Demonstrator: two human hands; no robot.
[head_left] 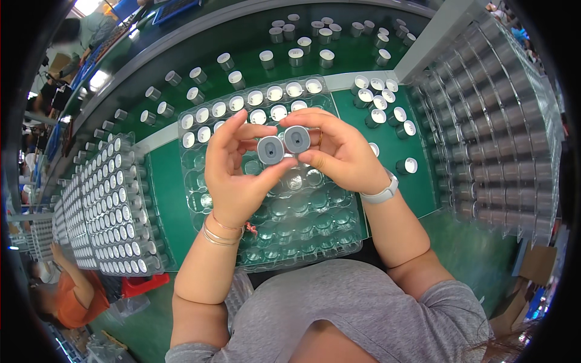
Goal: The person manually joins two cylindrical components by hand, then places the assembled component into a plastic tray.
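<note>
Side by side above a clear plastic tray [284,230], two small grey round parts are held up, each with an oval recess and a small dark hole in its end. My left hand [233,163] has thumb and fingers closed on the left grey part [270,149]. The right grey part [297,140] is gripped by my right hand [339,148], thumb below and fingers above. The two parts touch or nearly touch. Behind my hands, the tray's far rows hold several white-topped cylinders [255,97]; its nearer pockets hold none.
Loose white-topped cylinders [296,57] stand on the green belt across the back, with a cluster [376,100] on the table at right. Filled trays [115,212] are at left. A tall stack of clear trays [484,133] rises at right. A person in orange [82,296] is far left.
</note>
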